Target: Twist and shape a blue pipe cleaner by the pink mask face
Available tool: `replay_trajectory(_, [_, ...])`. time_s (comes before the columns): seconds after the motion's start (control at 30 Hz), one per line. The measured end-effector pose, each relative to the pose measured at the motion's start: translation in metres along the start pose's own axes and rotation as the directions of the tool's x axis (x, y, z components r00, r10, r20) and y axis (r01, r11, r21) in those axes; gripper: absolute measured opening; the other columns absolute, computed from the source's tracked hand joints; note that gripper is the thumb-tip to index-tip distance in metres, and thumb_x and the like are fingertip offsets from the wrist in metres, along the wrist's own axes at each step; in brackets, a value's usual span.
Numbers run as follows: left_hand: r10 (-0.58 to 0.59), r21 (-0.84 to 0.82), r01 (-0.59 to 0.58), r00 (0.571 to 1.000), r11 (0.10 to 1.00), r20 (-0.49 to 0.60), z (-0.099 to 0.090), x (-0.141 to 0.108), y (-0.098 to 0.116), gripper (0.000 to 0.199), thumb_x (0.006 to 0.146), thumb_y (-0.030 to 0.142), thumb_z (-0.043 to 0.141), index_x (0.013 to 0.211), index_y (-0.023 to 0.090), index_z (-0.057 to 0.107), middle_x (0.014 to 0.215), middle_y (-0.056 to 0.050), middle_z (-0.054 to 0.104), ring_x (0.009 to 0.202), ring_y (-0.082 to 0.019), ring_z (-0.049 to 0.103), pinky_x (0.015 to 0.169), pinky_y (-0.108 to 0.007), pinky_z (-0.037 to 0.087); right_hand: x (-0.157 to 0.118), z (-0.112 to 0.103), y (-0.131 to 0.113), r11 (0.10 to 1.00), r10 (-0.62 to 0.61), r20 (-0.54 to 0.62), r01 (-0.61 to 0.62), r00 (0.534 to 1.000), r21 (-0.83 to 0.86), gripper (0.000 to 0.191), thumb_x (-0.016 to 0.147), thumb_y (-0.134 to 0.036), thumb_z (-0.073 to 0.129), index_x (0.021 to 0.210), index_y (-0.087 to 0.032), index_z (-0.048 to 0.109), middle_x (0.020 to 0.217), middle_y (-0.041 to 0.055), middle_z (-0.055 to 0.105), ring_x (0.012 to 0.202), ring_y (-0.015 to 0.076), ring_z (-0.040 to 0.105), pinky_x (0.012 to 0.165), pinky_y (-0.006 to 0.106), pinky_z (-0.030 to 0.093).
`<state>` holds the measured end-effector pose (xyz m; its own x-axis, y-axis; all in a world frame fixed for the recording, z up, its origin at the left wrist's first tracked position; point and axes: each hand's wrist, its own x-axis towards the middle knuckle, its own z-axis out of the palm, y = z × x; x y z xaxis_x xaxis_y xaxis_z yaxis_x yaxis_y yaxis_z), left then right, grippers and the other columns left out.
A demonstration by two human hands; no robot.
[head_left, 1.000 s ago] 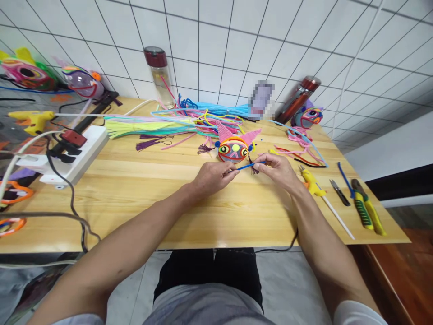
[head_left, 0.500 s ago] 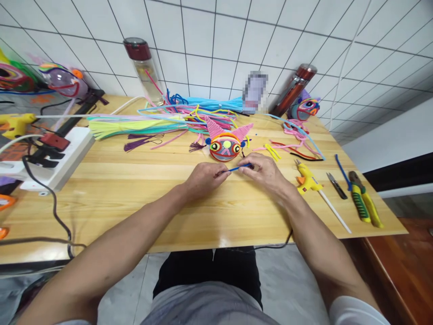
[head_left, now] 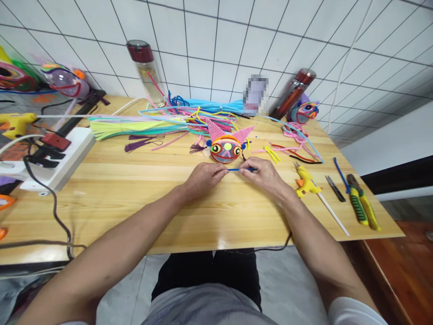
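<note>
A short blue pipe cleaner [head_left: 233, 169] runs level between my two hands, just in front of a decorated mask-like figure. My left hand [head_left: 207, 177] pinches its left end between thumb and fingers. On the other side, my right hand [head_left: 261, 174] grips the pipe cleaner near its right end, with a bit of blue showing past the fingertips. The figure [head_left: 226, 151] has pink pointed ears, ringed yellow and black eyes and a red-edged mouth. It sits on the wooden table [head_left: 189, 221] right behind my hands, apart from them.
Bundles of coloured pipe cleaners [head_left: 142, 126] lie along the back. At right are a yellow glue gun [head_left: 308, 181], small snips [head_left: 334, 188] and pliers [head_left: 362, 203]. A white power strip [head_left: 76, 155] with cables stands left. Two bottles, one a glass bottle [head_left: 149, 79], stand by the wall.
The blue pipe cleaner has gone from slightly tilted to nearly level between my hands. My right hand has lowered slightly; both hands keep their hold.
</note>
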<state>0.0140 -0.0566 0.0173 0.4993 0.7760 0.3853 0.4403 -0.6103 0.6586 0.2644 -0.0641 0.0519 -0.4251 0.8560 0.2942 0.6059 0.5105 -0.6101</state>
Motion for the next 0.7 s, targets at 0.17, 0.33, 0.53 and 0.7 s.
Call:
replay_trajectory(0.17, [-0.004,-0.023,0.004,1.0,1.0,0.005,-0.0014,0.0005,0.0023,0.024,0.101,0.026,0.059,0.089,0.018,0.079,0.072,-0.001,0.076,0.062,-0.013,0.065,0.064,-0.024,0.046,-0.0008,-0.0021,0.0004,1.0,0.018,-0.008,-0.018,1.0,-0.001,0.015,0.094,-0.028,0.067,0.088,-0.021,0.08,0.084,0.0054,0.077,0.075,0.019,0.066,0.073,0.032,0.049])
replay_trajectory(0.33, [-0.011,-0.043,0.012,1.0,0.999,0.014,-0.0035,0.0009,0.0045,0.025,0.101,0.028,0.058,0.088,0.019,0.077,0.07,0.0,0.074,0.062,-0.013,0.064,0.064,-0.024,0.046,-0.0006,-0.002,0.0055,1.0,0.008,-0.046,-0.007,0.999,0.013,0.014,0.092,-0.03,0.07,0.095,-0.023,0.082,0.089,0.0052,0.079,0.078,0.0203,0.068,0.075,0.033,0.05])
replay_trajectory(0.53, [0.003,-0.043,-0.001,0.999,0.999,0.032,-0.0049,0.001,0.0061,0.03,0.102,0.03,0.055,0.079,0.018,0.071,0.066,0.001,0.068,0.061,-0.013,0.06,0.063,-0.024,0.043,-0.0008,0.0033,0.0061,0.999,-0.037,-0.012,0.037,0.999,-0.001,0.015,0.095,-0.029,0.07,0.099,-0.023,0.082,0.084,0.0055,0.076,0.075,0.0189,0.066,0.071,0.031,0.047])
replay_trajectory(0.7, [-0.018,-0.019,0.019,0.998,1.0,0.065,-0.0074,0.002,0.0072,0.037,0.104,0.033,0.052,0.072,0.019,0.064,0.064,0.001,0.065,0.06,-0.012,0.058,0.063,-0.025,0.041,-0.0012,0.0057,0.0074,0.999,-0.042,-0.001,0.042,0.999,-0.015,0.018,0.098,-0.032,0.067,0.099,-0.024,0.082,0.09,0.0063,0.079,0.078,0.0193,0.068,0.075,0.031,0.049])
